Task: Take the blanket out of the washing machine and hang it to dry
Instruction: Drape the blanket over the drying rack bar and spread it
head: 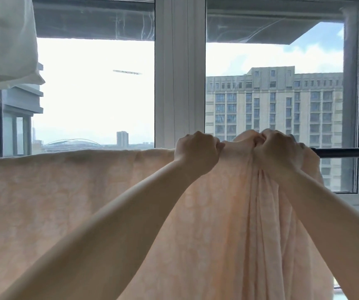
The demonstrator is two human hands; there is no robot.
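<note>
Pale peach patterned blanket (66,202) draped over dark horizontal rod (347,152), centre frame. Left hand (197,154) and right hand (279,154) both clench bunched top edge.

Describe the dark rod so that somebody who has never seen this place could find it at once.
Start at the big window with its white frame. In front of its lower part runs a horizontal line, mostly covered by the peach blanket that both hands bunch up. To the right of the right hand, the bare dark rod shows: thin, black and shiny, unlike the pale frame behind it.
</note>
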